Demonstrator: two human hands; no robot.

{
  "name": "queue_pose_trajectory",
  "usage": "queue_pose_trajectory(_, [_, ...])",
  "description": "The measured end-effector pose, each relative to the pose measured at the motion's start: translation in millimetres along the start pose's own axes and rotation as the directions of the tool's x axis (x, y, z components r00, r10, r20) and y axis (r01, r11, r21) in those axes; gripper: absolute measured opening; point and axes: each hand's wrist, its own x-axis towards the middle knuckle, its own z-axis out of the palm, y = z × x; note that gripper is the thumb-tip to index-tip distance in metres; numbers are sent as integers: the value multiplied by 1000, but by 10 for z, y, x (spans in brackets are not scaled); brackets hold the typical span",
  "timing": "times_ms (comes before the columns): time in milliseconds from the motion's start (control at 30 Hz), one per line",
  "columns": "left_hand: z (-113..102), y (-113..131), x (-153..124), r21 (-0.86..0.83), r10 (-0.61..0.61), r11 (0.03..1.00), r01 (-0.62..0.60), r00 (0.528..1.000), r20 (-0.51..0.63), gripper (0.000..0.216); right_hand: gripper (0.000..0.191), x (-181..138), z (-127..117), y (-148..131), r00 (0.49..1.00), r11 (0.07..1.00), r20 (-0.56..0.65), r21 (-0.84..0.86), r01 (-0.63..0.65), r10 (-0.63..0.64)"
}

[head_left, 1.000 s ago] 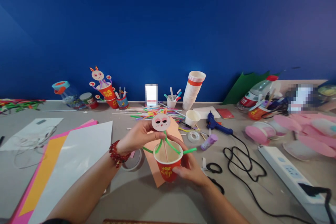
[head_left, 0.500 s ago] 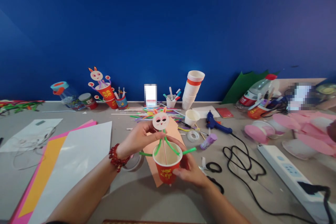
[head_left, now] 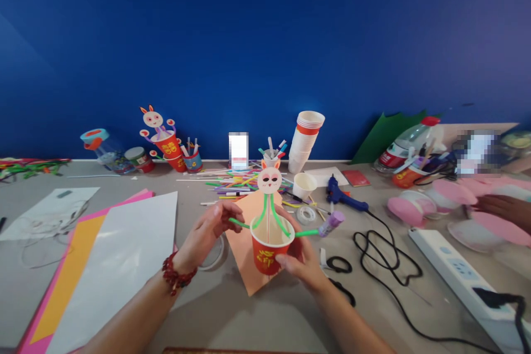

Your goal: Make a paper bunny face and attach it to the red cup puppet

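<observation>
My right hand point(head_left: 299, 257) is wrapped round a red paper cup point(head_left: 269, 254) held just above the table. A thin stick rises out of the cup and carries a round paper rabbit face point(head_left: 269, 180). Two green straws point(head_left: 265, 215) arch out of the cup like arms. My left hand point(head_left: 209, 230), with a red bead bracelet at the wrist, pinches the tip of the left green straw. An orange paper sheet point(head_left: 244, 254) lies under the cup.
Coloured straws point(head_left: 236, 181), a white cup stack point(head_left: 306, 141), a blue glue gun point(head_left: 342, 193), a purple glue stick point(head_left: 331, 223), tape rolls and black cables point(head_left: 385, 260) lie around. Paper sheets point(head_left: 112, 254) lie left. A power strip point(head_left: 456, 279) lies right. Another person's hand point(head_left: 504, 209) rests far right.
My left hand let go of the rabbit face and dropped to the left green straw. The cup and figure shifted slightly right and the face rose. Another person's hand came in at far right.
</observation>
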Motion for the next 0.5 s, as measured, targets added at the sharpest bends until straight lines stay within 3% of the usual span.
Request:
queue_pose_trajectory(133, [42, -87, -68, -74, -80, 994, 75, 994, -69, 26, 88, 18, 6, 13, 1000, 1000, -31, -4, 5, -5])
queue_pose_trajectory(333, [248, -267, -96, -407, -258, 894, 189, 959, -121, 21, 84, -13, -20, 91, 1000, 999, -14, -38, 21, -21])
queue_pose_trajectory(400, [278, -329, -114, -381, -242, 909, 170, 959, -150, 18, 84, -20, -26, 104, 1000, 999, -5, -42, 13, -13])
queue_pose_trajectory(500, [275, -359, -137, -246, -88, 968, 36, 976, -201, 12, 82, -21, -31, 108, 1000, 999, -4, -48, 3, -3])
